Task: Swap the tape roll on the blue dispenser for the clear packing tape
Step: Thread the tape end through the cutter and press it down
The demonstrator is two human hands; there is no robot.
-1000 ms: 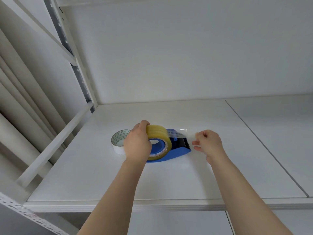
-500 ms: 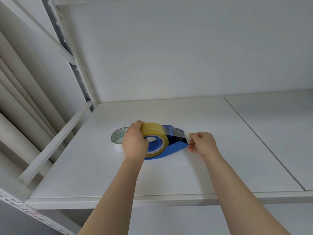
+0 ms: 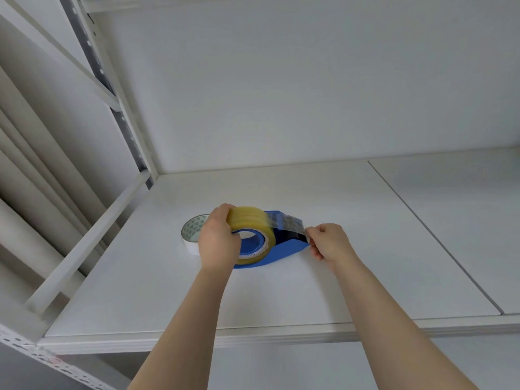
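Two rolls on the white shelf [image 3: 281, 299], landmark is the blue dispenser [image 3: 284, 246] mid-shelf. Left of the dispenser, touching or just beside it: the white roll [image 3: 194, 230], lying flat, presumably the one taken off. Left hand [image 3: 218, 242] is wrapped over the rear of the clear packing tape [image 3: 253, 220], which sits upright on the dispenser's hub, fingers over the top, bracing it. A tape tail [image 3: 284, 220] runs from the roll's top rightward over the dispenser's dark front end. Right hand [image 3: 327, 240], at the dispenser's right tip, is pinched shut on the tail's free end, as far as I can tell. Long axis of dispenser and tail runs left-right, slightly away from the person; the right hand is already at the cutter end, so my read is the next move is its job: draw the tail down onto the teeth. Swap looks nearly done.
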